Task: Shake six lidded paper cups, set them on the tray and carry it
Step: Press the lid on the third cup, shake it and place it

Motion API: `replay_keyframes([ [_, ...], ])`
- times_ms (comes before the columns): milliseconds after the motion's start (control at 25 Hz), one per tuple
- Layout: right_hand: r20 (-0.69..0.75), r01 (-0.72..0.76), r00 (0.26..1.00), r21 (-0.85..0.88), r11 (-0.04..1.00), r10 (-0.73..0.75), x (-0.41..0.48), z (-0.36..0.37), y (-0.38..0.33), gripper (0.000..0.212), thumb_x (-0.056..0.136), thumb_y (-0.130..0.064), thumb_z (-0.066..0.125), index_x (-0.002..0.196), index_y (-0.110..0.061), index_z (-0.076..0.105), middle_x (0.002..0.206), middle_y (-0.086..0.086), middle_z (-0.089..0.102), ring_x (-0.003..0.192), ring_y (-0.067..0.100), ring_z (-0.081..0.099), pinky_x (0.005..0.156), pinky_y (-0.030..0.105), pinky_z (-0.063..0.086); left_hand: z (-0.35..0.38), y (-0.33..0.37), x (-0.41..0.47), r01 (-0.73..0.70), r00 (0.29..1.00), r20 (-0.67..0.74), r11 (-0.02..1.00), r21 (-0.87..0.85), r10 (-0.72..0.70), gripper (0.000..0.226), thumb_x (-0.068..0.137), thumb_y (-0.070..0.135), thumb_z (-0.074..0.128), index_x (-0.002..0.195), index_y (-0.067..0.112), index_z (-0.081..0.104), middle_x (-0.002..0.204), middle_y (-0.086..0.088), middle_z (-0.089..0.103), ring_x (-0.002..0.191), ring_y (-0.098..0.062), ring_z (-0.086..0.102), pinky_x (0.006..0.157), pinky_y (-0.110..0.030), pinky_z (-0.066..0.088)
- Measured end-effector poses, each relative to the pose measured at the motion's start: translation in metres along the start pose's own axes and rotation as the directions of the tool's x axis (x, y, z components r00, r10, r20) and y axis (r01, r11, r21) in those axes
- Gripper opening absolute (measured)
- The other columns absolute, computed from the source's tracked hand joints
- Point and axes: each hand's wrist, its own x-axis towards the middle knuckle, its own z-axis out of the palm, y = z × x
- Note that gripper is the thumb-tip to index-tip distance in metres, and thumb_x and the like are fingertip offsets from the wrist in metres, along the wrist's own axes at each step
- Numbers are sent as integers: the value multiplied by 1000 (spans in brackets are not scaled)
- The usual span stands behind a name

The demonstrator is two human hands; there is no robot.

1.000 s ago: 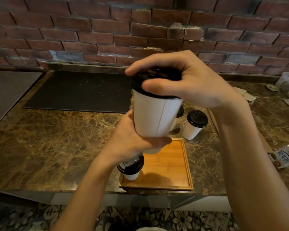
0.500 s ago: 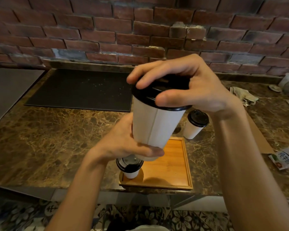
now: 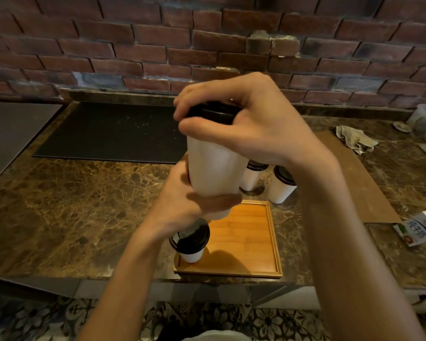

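Above the tray [image 3: 251, 242] a lidded cup [image 3: 214, 168] is gripped, lid by the right hand [image 3: 256, 129], base by the left hand [image 3: 182, 205]; shaking is judged in hand; upright placement on the tray is needed next.

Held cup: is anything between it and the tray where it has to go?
Nothing visible does. The held cup, gripped by left hand and right hand, is above the tray; one lidded cup occupies its near-left corner, the visible rest is bare.

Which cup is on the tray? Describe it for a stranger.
Find the rectangular bamboo tray at the brown marble counter's front edge. In its near-left corner stands a white paper cup with a black lid. It alone sits on the tray.
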Motion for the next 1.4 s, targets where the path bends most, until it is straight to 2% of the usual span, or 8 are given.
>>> replay_keyframes([
  [120, 125, 79, 985, 261, 962, -115, -7, -6, 7, 22, 87, -14, 71, 109, -13, 69, 121, 7, 66, 114, 10, 60, 88, 24, 50, -11, 1, -3, -38, 985, 166, 999, -30, 43, 66, 53, 32, 85, 113, 31, 58, 104, 6, 67, 97, -12, 66, 73, -23, 55],
  [400, -3, 77, 997, 169, 983, -78, -11, -6, 3, 40, 87, -29, 68, 124, -14, 61, 124, 0, 64, 118, 7, 59, 95, 27, 50, -3, 1, -3, -66, 990, 120, 997, -33, 70, 59, 50, 32, 85, 103, 42, 62, 101, 17, 67, 94, -3, 65, 68, -15, 53],
  [520, -227, -18, 971, 234, 972, 73, -20, -7, 7, 53, 87, -43, 55, 133, -18, 51, 131, -5, 59, 120, 5, 57, 98, 28, 50, -2, 2, -1, -99, 993, 72, 995, -2, 99, 67, 50, 34, 85, 110, 35, 54, 103, 22, 65, 98, -1, 63, 69, -12, 52],
  [640, -300, -148, 895, 500, 853, 331, -33, -5, 19, 66, 86, -58, 53, 140, -19, 48, 133, -4, 60, 116, 7, 62, 95, 30, 53, -2, -3, 1, -66, 995, 67, 997, -26, 68, 71, 52, 32, 86, 116, 28, 55, 106, 15, 66, 101, -6, 64, 72, -15, 53],
  [800, -164, -288, 785, 757, 586, 597, -51, 11, 36, 70, 82, -62, 49, 138, -21, 50, 123, -5, 68, 106, 12, 69, 84, 29, 56, -1, -6, 3, -22, 999, 47, 998, -54, 24, 78, 52, 36, 85, 123, 24, 54, 109, 8, 66, 103, -11, 64, 75, -19, 54],
  [1080, -30, -454, 765, 683, 573, 643, -67, 48, 40, 111, 45, -89, 65, 138, -30, 50, 128, -10, 64, 118, 8, 61, 91, 30, 53, 7, -3, 1, -43, 999, -2, 999, 6, 43, 75, 51, 41, 83, 118, 33, 50, 106, 16, 64, 100, -2, 62, 71, -12, 51],
  [1240, -68, -403, 819, 638, 656, 570, -65, 56, 31, 67, 61, -66, 70, 118, -36, 56, 106, -22, 68, 98, -5, 64, 70, 11, 51, 9, -7, 0, -49, 998, -37, 998, 26, 50, 75, 50, 44, 83, 117, 39, 49, 106, 16, 64, 99, -3, 63, 70, -15, 53],
  [1400, -114, -421, 813, 561, 712, 571, -57, 57, 26, 69, 60, -58, 79, 120, -37, 52, 105, -17, 66, 95, -7, 62, 68, 10, 51, 11, -12, 0, -30, 999, -40, 999, 34, 31, 90, 50, 43, 82, 129, 28, 42, 115, 10, 61, 107, -5, 60, 80, -17, 52],
])
